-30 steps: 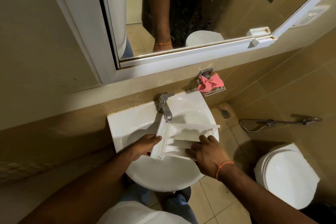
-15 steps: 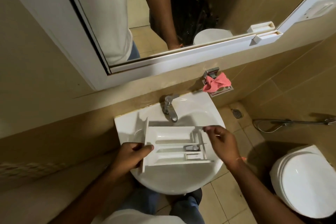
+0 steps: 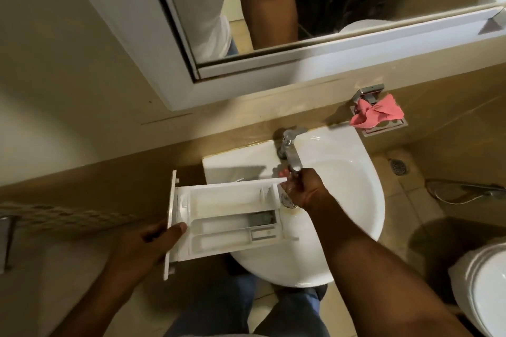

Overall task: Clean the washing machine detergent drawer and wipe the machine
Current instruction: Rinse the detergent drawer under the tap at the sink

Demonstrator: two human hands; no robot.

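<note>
The white detergent drawer (image 3: 227, 208) lies level over the left half of the white sink (image 3: 364, 200), compartments facing up and its front panel to the left. My left hand (image 3: 145, 249) grips the front-panel end, thumb on the drawer's inside edge. My right hand (image 3: 309, 191) is at the drawer's far end, right under the chrome tap (image 3: 290, 150), with curled fingers pinching the drawer's back corner. A pink cloth (image 3: 375, 113) lies on a metal soap holder on the wall right of the tap. The washing machine is not in view.
A white-framed mirror (image 3: 246, 8) hangs above the sink. To the right stand a white toilet (image 3: 482, 290), a hand sprayer hose (image 3: 465, 191) on the wall and a floor drain (image 3: 398, 167). My legs are under the sink's front rim.
The drawer has shifted left so its front panel now overhangs the sink's left edge. My right hand has moved along to its far end under the tap. The view has swung left.
</note>
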